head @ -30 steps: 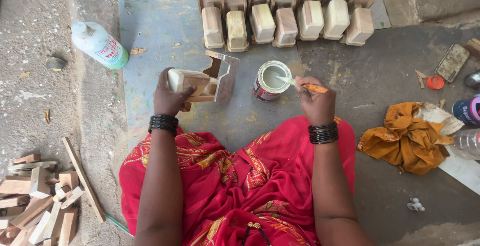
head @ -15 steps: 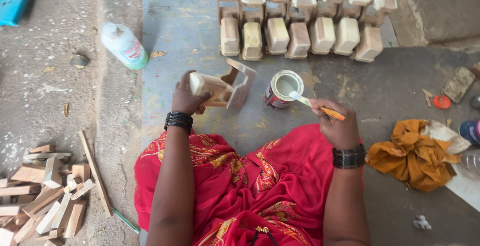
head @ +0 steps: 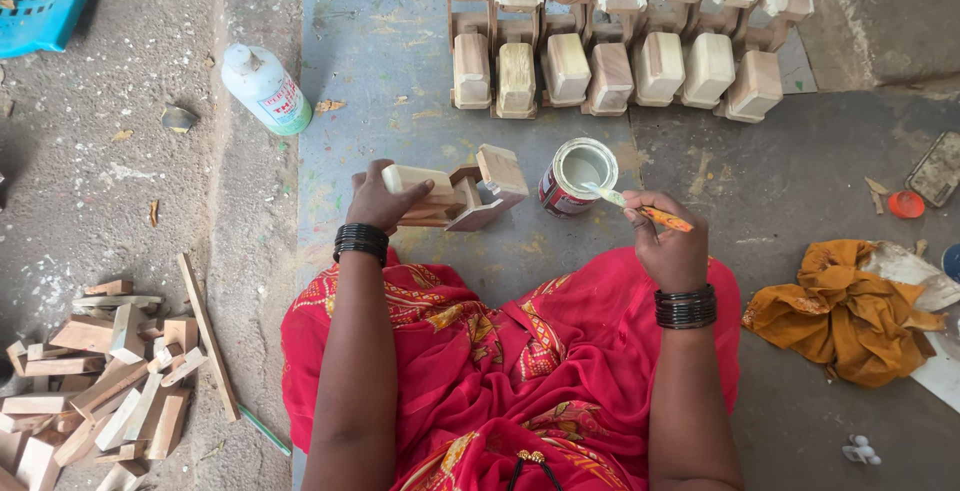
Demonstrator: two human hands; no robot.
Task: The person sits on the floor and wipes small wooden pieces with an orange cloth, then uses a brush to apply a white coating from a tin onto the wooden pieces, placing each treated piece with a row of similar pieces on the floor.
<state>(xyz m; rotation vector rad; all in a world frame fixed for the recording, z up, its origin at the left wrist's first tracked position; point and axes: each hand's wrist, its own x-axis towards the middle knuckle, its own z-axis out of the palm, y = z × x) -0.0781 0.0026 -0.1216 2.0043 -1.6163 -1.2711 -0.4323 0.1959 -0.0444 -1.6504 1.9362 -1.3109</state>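
Left hand point(head: 385, 201) gripping unpainted wooden toy piece point(head: 455, 194) – holding it off floor, just left of open tin point(head: 575, 176). Right hand point(head: 668, 241) pinching orange-handled brush point(head: 632, 206), bristles resting at tin's rim. Row of like wooden pieces point(head: 620, 41) standing beyond. White bottle point(head: 265, 88) lying far left – offcut pile point(head: 100, 371) near left knee, orange cloth point(head: 845, 306) lying right.
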